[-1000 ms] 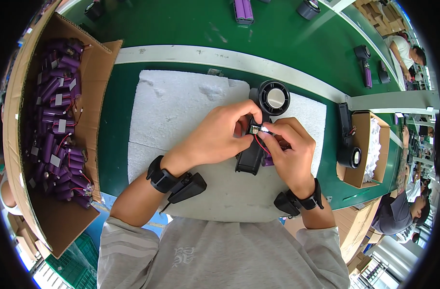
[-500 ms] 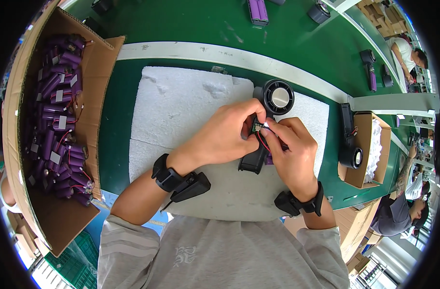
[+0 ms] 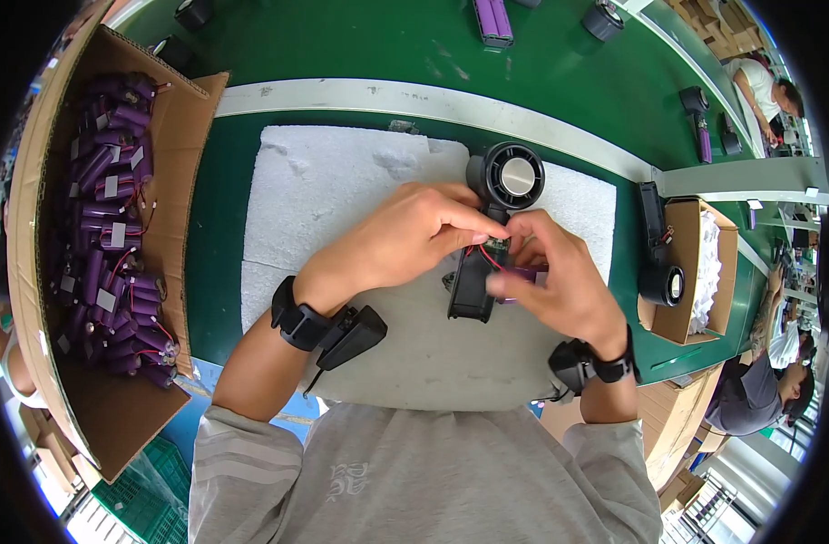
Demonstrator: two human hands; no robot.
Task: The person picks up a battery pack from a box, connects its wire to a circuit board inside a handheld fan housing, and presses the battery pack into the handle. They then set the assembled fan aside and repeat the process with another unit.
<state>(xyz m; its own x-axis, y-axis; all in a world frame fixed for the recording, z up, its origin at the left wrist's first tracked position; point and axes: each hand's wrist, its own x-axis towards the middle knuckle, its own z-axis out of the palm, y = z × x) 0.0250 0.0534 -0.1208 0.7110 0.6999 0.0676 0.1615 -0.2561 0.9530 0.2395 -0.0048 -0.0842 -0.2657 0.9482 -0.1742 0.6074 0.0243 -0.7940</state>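
Note:
A black handheld fan (image 3: 514, 179) lies on the white foam pad, its round head pointing away from me. Its long handle housing (image 3: 472, 288) is uncovered, with red wires (image 3: 490, 257) and a small green circuit board (image 3: 497, 244) near the neck. My left hand (image 3: 401, 238) pinches the fan there, thumb and index finger closed at the board. Just right of the handle is my right hand (image 3: 569, 276), its thumb spread away from the fingers and slightly blurred; the fingertips are beside the board. A purple battery pack (image 3: 527, 274) shows partly behind the right hand.
A cardboard box (image 3: 201, 136) full of purple battery packs (image 3: 115, 236) stands at left. On the right are another fan (image 3: 659, 283) and a small box (image 3: 730, 272) with white packing. A pale rail (image 3: 414, 95) crosses behind the foam pad (image 3: 333, 181). Other people sit far right.
My right hand has drawn back to the right, and its thumb has parted from the fingers. My left fingertips have shifted onto the board. The fan has moved slightly left in view.

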